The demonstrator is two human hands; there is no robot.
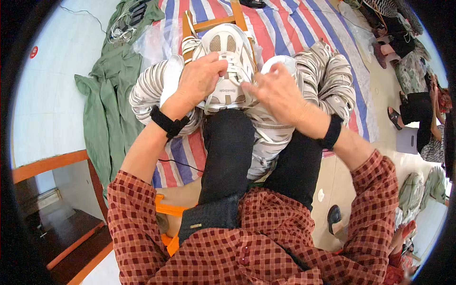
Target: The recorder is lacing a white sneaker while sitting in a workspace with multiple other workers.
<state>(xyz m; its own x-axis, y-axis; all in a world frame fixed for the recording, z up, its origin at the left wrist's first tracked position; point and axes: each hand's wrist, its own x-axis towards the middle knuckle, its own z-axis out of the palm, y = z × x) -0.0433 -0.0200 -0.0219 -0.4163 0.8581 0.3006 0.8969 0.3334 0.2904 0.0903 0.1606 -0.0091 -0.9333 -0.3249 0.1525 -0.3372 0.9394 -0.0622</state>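
Just past the black-clad knee (pixel 229 152), see the left grip (pixel 198 81) pinching laces (pixel 234 69), cannot tell closure of the blurred right grip (pixel 280 92), and judge the white shoe (pixel 227 86), between side edges of the wooden frame (pixel 216 23), likely light, soft-topped, best held by 2 sole sides.

- A green cloth (pixel 107 90) is lying in folds along the left.
- A red, white and blue striped sheet (pixel 280 31) is covering part of the pale floor (pixel 327 183).
- Tangled cables (pixel 122 33) are resting at upper left.
- A dark shoe (pixel 335 217) is sitting at lower right.
- Co-workers (pixel 420 111), apparently, are sitting near the distorted right rim.
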